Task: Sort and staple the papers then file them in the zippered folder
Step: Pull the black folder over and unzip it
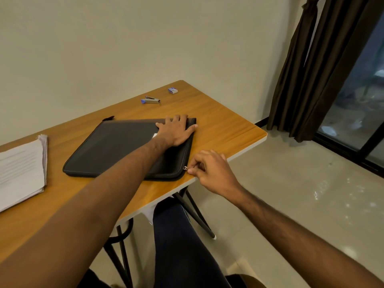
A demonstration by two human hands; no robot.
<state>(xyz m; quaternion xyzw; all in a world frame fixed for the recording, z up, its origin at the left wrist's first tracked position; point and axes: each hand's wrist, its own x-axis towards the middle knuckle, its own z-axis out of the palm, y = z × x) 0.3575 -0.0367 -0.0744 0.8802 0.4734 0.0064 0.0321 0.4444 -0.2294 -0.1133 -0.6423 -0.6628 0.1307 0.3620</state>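
Note:
A black zippered folder (116,148) lies flat on the wooden table (224,125). My left hand (176,132) rests palm down, fingers spread, on the folder's far right corner. My right hand (212,171) pinches the small metal zipper pull (185,168) at the folder's near right corner. A thick stack of white papers (20,169) sits at the table's left edge. Farther back lie a silver and blue stapler (151,100) and a small blue staple box (172,90).
The table stands against a pale wall, and its right edge drops off just beyond the folder. My legs and the table's black metal legs (195,213) are below. A dark curtain (311,69) and a glass door are at the right.

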